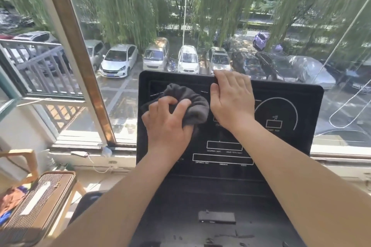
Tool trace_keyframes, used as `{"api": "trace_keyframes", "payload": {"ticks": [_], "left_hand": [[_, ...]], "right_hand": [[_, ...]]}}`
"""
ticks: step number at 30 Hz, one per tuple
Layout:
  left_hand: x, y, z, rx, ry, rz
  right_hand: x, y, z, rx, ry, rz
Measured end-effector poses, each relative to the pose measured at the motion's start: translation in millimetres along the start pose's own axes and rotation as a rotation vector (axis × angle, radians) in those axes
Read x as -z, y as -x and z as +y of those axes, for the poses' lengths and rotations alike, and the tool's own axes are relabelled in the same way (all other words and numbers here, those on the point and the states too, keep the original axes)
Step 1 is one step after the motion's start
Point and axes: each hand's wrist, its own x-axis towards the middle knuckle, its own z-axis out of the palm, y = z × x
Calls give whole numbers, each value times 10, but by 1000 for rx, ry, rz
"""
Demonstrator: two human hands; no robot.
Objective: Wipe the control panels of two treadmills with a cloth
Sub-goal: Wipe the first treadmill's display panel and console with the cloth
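Observation:
A black treadmill control panel (281, 146) with white outlined display boxes and a round dial stands in front of me against the window. A bunched dark grey cloth (188, 102) is pressed to the panel's upper left area, with my left hand (167, 124) gripping it from below. My right hand (231, 98) lies flat on the panel just right of the cloth, its fingers hooked over the panel's top edge. Only this one treadmill is in view.
A small black rectangular device (216, 217) lies on the console shelf below the panel. A wooden chair with a striped case (38, 204) stands at the lower left. The large window (200, 16) behind the panel looks onto parked cars and trees.

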Motion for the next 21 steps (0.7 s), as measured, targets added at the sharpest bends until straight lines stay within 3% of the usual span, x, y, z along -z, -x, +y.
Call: {"api": "trace_keyframes", "payload": {"ticks": [2, 6, 8, 11, 15, 21], "left_hand": [[-83, 362, -26, -75, 22, -80], [-43, 1033, -348, -400, -55, -368], [69, 1018, -574, -427, -129, -370], [248, 935, -870, -196, -138, -233], [235, 1295, -850, 117, -34, -145], [181, 2633, -686, 289, -23, -484]], "right_hand": [[15, 6, 22, 0, 21, -46], [46, 9, 16, -7, 42, -151], [71, 1, -18, -23, 48, -176], [130, 168, -178, -88, -13, -191], [0, 1129, -629, -11, -364, -94], [-142, 2617, -780, -221, -684, -368]]}}
